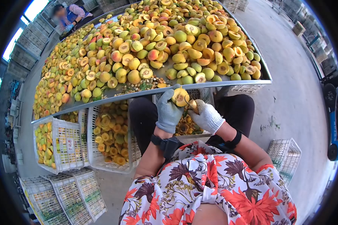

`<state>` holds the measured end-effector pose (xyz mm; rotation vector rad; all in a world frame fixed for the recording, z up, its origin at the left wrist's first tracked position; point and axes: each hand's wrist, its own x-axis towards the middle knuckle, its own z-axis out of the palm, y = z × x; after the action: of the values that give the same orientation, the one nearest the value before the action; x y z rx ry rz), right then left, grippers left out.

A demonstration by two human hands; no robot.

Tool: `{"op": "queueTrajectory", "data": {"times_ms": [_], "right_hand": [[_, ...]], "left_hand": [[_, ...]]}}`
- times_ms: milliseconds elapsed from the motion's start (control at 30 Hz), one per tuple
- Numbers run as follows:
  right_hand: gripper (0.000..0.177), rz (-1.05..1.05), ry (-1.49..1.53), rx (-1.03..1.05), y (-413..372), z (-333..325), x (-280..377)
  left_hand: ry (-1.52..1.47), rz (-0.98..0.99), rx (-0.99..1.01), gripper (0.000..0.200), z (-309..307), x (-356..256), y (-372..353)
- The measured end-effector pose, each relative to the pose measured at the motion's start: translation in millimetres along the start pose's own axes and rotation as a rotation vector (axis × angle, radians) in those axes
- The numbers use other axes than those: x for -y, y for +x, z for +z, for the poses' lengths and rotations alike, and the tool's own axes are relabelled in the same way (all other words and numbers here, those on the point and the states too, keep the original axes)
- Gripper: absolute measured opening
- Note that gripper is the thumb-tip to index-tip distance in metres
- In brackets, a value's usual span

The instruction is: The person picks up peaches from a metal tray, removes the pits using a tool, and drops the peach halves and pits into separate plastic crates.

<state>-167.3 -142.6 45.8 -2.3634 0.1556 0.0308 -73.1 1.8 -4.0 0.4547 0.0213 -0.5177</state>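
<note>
My left hand (169,111), in a grey glove, holds a yellow halved peach (180,97) just past the metal table's near edge. My right hand (206,116), in a white knitted glove, is closed on a small tool (192,105) with a light handle; its thin tip touches the fruit's side. Beneath both hands sits a crate partly filled with cut fruit (184,125). Loose pits (148,84) lie by the table edge (154,91), beside a large heap of halved and whole peaches (139,48).
White crates of fruit (69,144) (114,131) stand at my left under the table edge. Stacked empty crates (64,195) lie at lower left, another crate (284,155) at right. Another person (72,17) works at the far left. A blue vehicle (334,138) is at far right.
</note>
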Motion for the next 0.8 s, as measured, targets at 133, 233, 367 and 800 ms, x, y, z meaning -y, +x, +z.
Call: {"op": "queueTrajectory", "data": {"times_ms": [133,233,367,800], "right_hand": [[0.036,-0.055,-0.08,-0.011,-2.6,5.6,-7.4],[0.035,-0.053,-0.113,0.009,-4.9,3.8,-3.6],[0.033,-0.035,-0.1,-0.015,-6.9,5.8,-5.5],[0.027,0.602,1.247,0.154,8.0,5.3,-4.3]], "left_hand": [[-0.113,0.0,0.098,0.026,9.8,8.9,-9.6],[0.202,0.118,0.078,0.029,-16.4,24.9,2.4],[0.651,0.304,0.146,0.029,-12.0,22.3,-6.4],[0.297,0.131,0.024,0.035,22.6,28.7,-10.0]]}}
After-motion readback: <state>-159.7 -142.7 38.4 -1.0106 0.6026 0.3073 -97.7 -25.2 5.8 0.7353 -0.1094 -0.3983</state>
